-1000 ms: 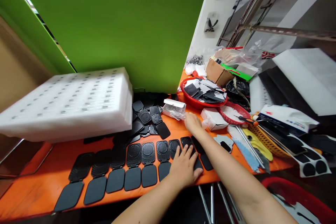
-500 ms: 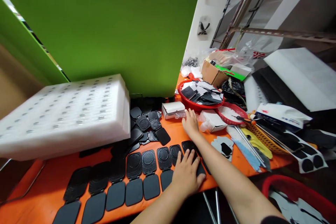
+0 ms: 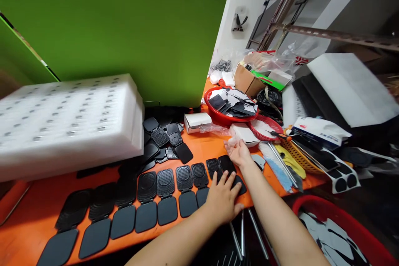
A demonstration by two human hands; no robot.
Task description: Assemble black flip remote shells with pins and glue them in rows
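Note:
Along the front of the orange table [image 3: 202,145] runs a row of opened black hinged cases [image 3: 146,216], textured halves behind and smooth halves in front. My left hand [image 3: 222,197] lies on the right end of this row, palm down with fingers spread. Beyond it, my right hand [image 3: 238,153] is turned partly palm up beside a small white box [image 3: 245,134], its fingers apart near crumpled clear plastic [image 3: 215,129]. I see nothing held in it. A loose pile of black cases [image 3: 166,139] sits behind the row.
A white foam block [image 3: 68,124] with slots stands at the left, before a green panel [image 3: 124,29]. Behind my hands are a red basin [image 3: 218,118] of cards and a red basket [image 3: 266,129]. A yellow basket [image 3: 299,156] and another red basin [image 3: 352,224] are at the right.
My right hand has moved from the open table toward the small white box and turned its palm upward. My left hand stays on the row. The whole view has shifted.

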